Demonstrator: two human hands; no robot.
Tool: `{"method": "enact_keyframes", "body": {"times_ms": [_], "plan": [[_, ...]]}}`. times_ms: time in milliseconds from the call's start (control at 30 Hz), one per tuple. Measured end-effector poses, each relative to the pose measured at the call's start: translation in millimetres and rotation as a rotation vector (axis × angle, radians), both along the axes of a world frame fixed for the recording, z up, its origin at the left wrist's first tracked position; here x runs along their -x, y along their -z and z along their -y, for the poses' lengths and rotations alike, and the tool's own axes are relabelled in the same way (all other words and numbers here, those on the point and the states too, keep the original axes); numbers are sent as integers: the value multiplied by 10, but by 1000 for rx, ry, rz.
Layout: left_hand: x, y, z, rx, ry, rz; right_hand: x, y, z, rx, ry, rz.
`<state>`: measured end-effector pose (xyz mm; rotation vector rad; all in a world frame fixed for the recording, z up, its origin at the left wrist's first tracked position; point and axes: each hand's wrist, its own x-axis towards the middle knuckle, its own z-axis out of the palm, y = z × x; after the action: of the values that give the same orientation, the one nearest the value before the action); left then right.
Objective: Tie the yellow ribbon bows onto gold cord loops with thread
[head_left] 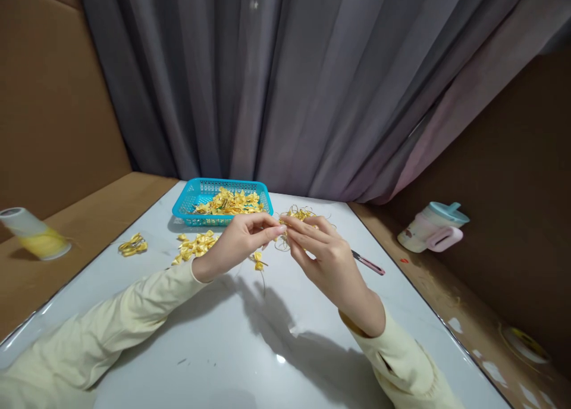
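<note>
My left hand (241,238) and my right hand (328,257) meet above the white table, fingertips touching. Thumb and index finger of the left are pinched together; the right hand's fingers are pressed close at the same spot. What lies between them is too small and covered to name. Just below the left fingers is a small yellow ribbon bow (259,264) with a thin gold tie; whether it rests on the table or hangs, I cannot tell. Behind the right fingers lies a tangle of thin gold ties (297,213), partly hidden. Loose yellow bows (194,247) are piled beside my left wrist.
A blue basket (178,210) holding many yellow ribbon pieces stands at the back. To the left are a bundle of yellow ribbon (132,244) and a thread cone (42,239). A pink-handled cutter (369,263) and a lidded cup (428,227) are at right.
</note>
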<state>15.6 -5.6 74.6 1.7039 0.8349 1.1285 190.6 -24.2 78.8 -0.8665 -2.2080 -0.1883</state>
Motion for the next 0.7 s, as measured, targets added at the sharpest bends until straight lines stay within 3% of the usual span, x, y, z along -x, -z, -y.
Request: {"method": "enact_keyframes", "body": {"times_ms": [100,167,400,500,600,700], "plan": [[4,0,2,-57,-18,-48,-17,-2,-8,21,-33,-1],[11,16,-9,-180,-54,-121,-21,-8,-6,52,-46,-15],[61,167,-64,-1083,-246,-508,-26,-75,20,222,-67,-56],[79,204,-51,-1359,-304,-708,-37,-100,26,275,-50,-49],[89,216,-31,-1494,-341,-785,-44,-112,29,294,-45,-45],[94,227,-26,-1528,-361,-801,-38,-116,32,302,-38,-48]]}}
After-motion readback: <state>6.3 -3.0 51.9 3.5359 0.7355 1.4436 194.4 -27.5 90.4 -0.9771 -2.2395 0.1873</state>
